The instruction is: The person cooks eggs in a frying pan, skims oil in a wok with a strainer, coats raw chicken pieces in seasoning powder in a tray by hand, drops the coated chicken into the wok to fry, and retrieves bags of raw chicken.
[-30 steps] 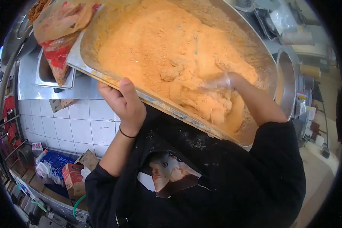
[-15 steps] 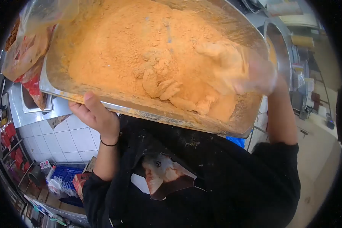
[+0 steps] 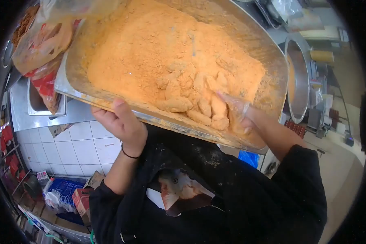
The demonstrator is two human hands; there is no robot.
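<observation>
Bright, even light, strong fisheye curve, black corners, pale sheen on steel counter [image 3: 78, 112], fuzzy outer edges

I can read no whole word from here. Down on my left, the red carton [image 3: 81, 200] bears a line of script too small and blurred for me; the marks on the blue pack [image 3: 68, 186] beside it are just as illegible.

White tiles [image 3: 79, 148] (grey-lined) beside a metal counter [image 3: 22, 107]
</observation>
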